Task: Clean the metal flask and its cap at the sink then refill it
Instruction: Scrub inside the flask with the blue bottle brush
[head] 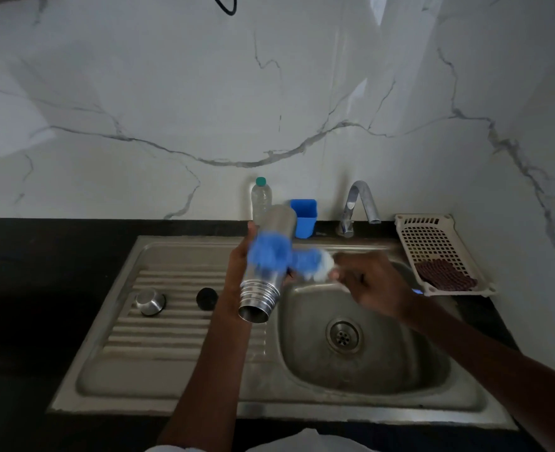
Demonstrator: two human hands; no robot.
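Note:
My left hand grips the metal flask above the sink, tilted with its open mouth toward me and its base toward the wall. My right hand holds a blue and white bottle brush, blurred with motion, with its bristles against the flask's side. A steel cap and a round black inner lid lie on the ribbed drainboard to the left.
The sink basin with its drain is below my right hand. The tap stands behind it, with no water seen running. A clear plastic bottle and a blue cup stand at the wall. A white basket with a brown scrubber sits at right.

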